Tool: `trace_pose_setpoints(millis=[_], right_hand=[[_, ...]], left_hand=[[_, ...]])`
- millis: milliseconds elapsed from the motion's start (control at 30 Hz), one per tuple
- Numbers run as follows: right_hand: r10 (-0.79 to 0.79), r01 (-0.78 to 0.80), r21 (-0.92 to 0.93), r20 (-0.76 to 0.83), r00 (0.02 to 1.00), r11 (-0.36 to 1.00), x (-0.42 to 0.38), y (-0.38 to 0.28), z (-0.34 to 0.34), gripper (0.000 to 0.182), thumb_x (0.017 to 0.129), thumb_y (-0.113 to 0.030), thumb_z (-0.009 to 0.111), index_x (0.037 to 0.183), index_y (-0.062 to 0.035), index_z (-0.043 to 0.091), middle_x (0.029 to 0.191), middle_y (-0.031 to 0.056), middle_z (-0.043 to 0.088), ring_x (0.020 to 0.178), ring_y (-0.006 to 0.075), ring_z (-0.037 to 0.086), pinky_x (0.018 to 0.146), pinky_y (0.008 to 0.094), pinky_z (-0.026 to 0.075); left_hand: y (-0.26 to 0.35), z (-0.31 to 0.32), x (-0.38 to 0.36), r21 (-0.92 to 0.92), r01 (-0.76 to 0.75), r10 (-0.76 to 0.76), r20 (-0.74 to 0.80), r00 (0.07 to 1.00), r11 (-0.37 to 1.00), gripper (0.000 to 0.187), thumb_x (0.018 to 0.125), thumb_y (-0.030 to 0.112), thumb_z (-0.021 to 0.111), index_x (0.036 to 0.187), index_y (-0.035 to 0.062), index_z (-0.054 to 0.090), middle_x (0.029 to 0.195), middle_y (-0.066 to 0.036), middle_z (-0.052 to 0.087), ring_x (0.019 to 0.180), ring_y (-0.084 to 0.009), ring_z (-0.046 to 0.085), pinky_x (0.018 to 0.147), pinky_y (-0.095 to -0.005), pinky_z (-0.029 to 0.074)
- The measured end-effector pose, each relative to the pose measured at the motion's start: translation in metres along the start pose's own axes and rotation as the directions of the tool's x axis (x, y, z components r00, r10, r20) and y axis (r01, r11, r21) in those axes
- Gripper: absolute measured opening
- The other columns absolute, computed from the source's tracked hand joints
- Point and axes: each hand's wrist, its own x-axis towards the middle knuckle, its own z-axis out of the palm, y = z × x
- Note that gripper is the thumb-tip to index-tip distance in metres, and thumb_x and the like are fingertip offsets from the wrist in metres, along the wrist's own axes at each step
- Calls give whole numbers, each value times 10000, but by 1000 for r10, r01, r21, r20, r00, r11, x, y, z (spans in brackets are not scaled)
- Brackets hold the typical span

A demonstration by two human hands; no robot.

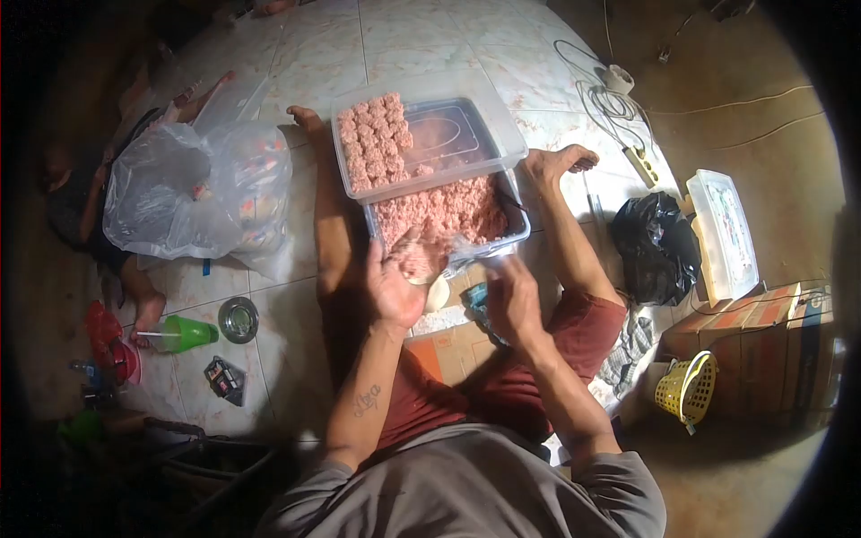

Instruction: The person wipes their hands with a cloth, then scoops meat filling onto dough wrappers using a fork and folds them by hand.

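Mid-frame, the left hand (397, 294) is cradling pink mince (416, 260) on open fingers, while the right hand (515, 299) is blurring nearby, its grip impossible to tell.

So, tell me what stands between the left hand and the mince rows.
The loose mince in the lower tub, then the near wall of the upper container, lies between the left hand and the mince rows.

Saw pink lumpy ground mixture (448, 211), yellow round latticed plastic basket (684, 393), green tapered plastic cup (190, 333), black crumpled plastic bag (655, 255). Noted pale square floor tiles (404, 40) with brownish marbling, maroon cloth shorts (587, 341), plain grey cloth shirt (484, 493).
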Motion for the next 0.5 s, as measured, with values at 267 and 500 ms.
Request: trace_pose_setpoints(millis=[267, 500], right_hand=[[-173, 180, -4, 253, 952, 984, -10, -5, -5, 248, 902, -73, 639, 1143, -65, 697, 910, 159, 609, 812, 388, 642, 717, 453, 528], [-294, 444, -159, 551, 781, 882, 14, 14, -16, 368, 907, -50, 555, 1237, -151, 683, 1048, 119, 618, 883, 354, 671, 754, 461, 558]], left_hand=[[14, -8, -15, 26, 192, -191, -48, 980, 981, 924, 973, 721, 426, 1404, -94, 483, 1437, -287, 531, 1274, -410, 565, 1123, -552, 426], [17, -23, -28, -14, 384, -383, 52, 922, 923, 988, 967, 750, 397, 1449, -113, 422, 1432, -305, 522, 1344, -390, 518, 1156, -512, 405]])
